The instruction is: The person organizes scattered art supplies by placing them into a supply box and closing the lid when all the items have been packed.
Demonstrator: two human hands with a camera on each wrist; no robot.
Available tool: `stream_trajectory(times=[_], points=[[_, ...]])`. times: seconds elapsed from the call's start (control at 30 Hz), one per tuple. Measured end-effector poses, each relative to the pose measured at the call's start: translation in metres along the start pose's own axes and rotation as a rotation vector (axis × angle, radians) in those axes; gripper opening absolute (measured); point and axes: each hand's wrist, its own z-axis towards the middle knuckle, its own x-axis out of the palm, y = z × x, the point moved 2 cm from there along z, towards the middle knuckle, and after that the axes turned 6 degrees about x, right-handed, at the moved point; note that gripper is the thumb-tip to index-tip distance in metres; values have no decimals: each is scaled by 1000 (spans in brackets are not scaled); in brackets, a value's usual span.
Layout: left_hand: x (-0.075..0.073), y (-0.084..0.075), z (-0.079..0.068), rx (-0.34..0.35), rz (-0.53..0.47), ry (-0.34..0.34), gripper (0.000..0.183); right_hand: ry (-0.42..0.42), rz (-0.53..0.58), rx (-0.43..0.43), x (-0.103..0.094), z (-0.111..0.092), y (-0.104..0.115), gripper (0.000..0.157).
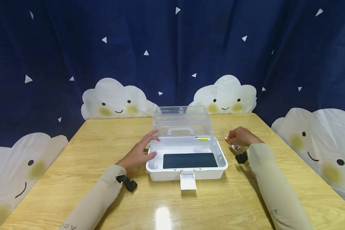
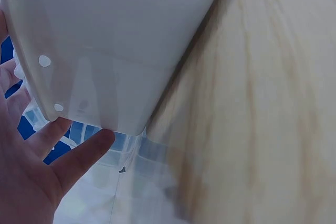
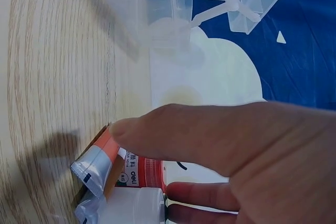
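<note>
Storage box (image 1: 155, 174), white, stands on the table (image 1: 118, 204) with its clear lid (image 1: 181, 112) raised at the back and its front latch (image 1: 188, 181) hanging down. Inside the box, a yellow paint tube (image 1: 202, 138) lies along the back wall, right of the middle, and a dark rectangular panel (image 1: 189, 160) occupies the front part. At the box's left end is the left hand (image 1: 138, 155), its grip spread wide, fingers and thumb over the rim with nothing enclosed. Just beyond the box's right end is the right hand (image 1: 241, 136), its grip nearly closed, thumb tip pressed against an orange paint tube (image 3: 108, 145) and fingers curled behind. Beside that tube show a red Deli tube (image 3: 144, 173) and a whitish tube (image 3: 134, 205); I cannot tell whether any is lifted. Behind the box hangs a navy curtain (image 1: 166, 28) with cloud faces.
</note>
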Motion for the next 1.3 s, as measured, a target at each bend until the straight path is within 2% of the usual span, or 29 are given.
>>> stream_trajectory(times=[0.23, 0.33, 0.43, 0.67, 0.93, 1.3], points=[[2, 2, 0, 9, 5, 6, 44, -40, -51, -63, 2, 0, 0, 13], [2, 4, 0, 0, 8, 10, 44, -45, -72, -59, 2, 0, 1, 7], [3, 4, -1, -9, 5, 15, 44, -34, -98, -49, 4, 0, 2, 8], [3, 4, -1, -9, 5, 10, 44, -61, -154, 7, 6, 3, 5, 13], [1, 3, 1, -18, 9, 13, 45, -106, -125, 181, 11, 2, 7, 11], [1, 1, 1, -37, 13, 11, 44, -145, -168, 181, 15, 1, 11, 7]])
